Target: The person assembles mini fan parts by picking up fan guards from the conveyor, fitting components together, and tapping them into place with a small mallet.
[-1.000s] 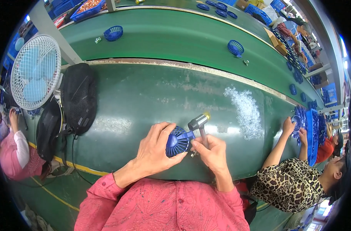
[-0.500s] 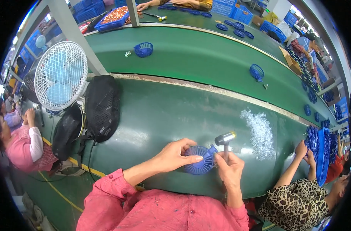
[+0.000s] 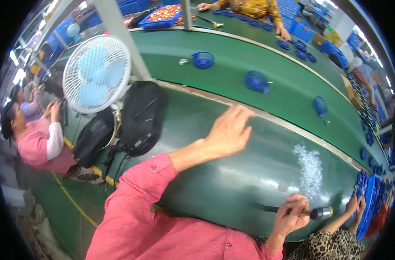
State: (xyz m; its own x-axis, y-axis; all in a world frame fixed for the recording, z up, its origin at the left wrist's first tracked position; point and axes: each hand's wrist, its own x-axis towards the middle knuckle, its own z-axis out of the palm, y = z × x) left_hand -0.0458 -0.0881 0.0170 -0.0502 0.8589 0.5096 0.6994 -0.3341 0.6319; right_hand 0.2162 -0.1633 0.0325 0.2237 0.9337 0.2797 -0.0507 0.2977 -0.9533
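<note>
My left hand [image 3: 230, 133] reaches over the far edge of the green worktop, holding nothing, with its fingers stretched out. Beyond it, on the green belt, lies a slightly blurred round blue plastic basket [image 3: 256, 81]. Nearer my body, my right hand [image 3: 292, 214] is closed round the handle of a small hammer [image 3: 322, 212]. Its dark head with a pale yellowish face points right, and the handle sticks out to the left. Past the hammer, a patch of small clear pieces [image 3: 309, 171] is spread on the worktop.
Two other blue baskets [image 3: 203, 60] [image 3: 320, 106] lie on the belt. A white fan [image 3: 97, 73] and a black backpack [image 3: 143, 117] stand at the left. Co-workers sit left and right; another, in yellow [image 3: 249, 6], handles blue parts across the belt. A blue crate [image 3: 369, 203] stands at right.
My left hand has let go of the blue basket and moved forward toward the belt. My right hand has swung the hammer down sideways to the right. The view has shifted.
</note>
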